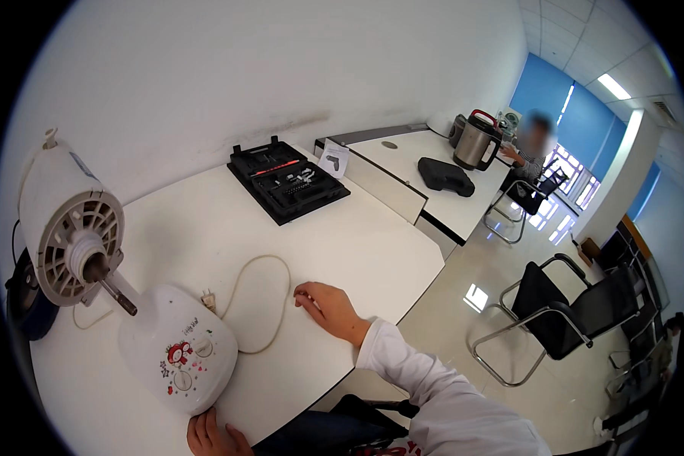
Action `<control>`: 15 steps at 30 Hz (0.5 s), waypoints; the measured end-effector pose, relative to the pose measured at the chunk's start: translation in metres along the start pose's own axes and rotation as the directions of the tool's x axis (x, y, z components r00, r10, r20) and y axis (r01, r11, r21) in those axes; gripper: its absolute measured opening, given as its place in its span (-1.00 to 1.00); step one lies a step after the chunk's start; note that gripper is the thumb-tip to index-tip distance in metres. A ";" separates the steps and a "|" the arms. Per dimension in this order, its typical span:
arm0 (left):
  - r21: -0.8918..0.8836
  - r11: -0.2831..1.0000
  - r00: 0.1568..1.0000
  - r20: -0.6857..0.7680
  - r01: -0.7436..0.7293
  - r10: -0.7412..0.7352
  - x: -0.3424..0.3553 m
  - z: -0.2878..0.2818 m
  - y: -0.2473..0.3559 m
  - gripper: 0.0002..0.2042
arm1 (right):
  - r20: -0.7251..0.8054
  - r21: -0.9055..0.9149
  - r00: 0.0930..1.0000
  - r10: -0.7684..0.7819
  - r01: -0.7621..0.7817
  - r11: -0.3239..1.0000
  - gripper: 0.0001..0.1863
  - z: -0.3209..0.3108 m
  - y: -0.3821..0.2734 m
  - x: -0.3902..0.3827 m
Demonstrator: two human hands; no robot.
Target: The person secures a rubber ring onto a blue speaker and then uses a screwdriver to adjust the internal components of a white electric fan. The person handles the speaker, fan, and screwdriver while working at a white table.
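On the far desk I see a small white leaflet (334, 160) propped upright beside the open black tool case (287, 181), a dark tool pictured on it. A red cartoon sticker (178, 354) marks the white fan base (176, 349).

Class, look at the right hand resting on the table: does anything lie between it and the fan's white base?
Only the power cord: its loop lies on the table between the right hand and the fan base.

Fan base (178, 357): glossy white plastic, smooth.
Motor housing (72, 228): matt white plastic, ribbed grille.
Shaft (118, 295): dark metal, dull sheen.
Cord (270, 304): smooth pale plastic.
Table (357, 243): smooth matt white.
Tool case (287, 181): matt black plastic.
Kettle (476, 141): brushed metal.
Floor (501, 304): glossy, reflective.
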State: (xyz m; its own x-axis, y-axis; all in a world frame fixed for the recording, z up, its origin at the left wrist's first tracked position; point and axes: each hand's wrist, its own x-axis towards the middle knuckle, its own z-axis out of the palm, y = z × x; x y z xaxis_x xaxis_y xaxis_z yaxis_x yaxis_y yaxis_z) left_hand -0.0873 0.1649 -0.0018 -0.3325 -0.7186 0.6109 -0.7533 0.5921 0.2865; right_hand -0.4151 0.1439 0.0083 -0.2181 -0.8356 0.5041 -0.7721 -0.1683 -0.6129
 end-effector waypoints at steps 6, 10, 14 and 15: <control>0.009 1.000 1.000 0.003 0.008 -0.008 0.002 -0.003 0.005 -0.70 | -0.022 -0.032 0.992 -0.128 0.127 0.991 -0.89 0.001 -0.004 -0.005; 0.012 1.000 1.000 -0.008 0.012 -0.012 0.001 -0.002 0.005 -0.70 | 0.006 -0.047 0.986 -0.164 0.164 0.985 -0.89 0.003 -0.004 -0.005; 0.011 1.000 1.000 0.015 0.023 -0.023 0.003 -0.005 0.005 -0.70 | 0.015 -0.082 0.978 -0.207 0.207 0.975 -0.89 0.003 -0.005 -0.005; 0.013 1.000 1.000 0.017 0.021 -0.022 0.003 -0.005 0.004 -0.70 | 0.015 -0.090 0.980 -0.197 0.198 0.976 -0.89 0.003 -0.006 -0.005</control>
State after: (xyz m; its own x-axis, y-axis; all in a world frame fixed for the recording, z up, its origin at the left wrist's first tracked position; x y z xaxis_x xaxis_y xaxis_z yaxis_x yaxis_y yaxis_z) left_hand -0.0889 0.1669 0.0049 -0.3255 -0.7371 0.5922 -0.7677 0.5716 0.2895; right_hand -0.4076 0.1476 0.0072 -0.0528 -0.7938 0.6059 -0.8502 -0.2825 -0.4442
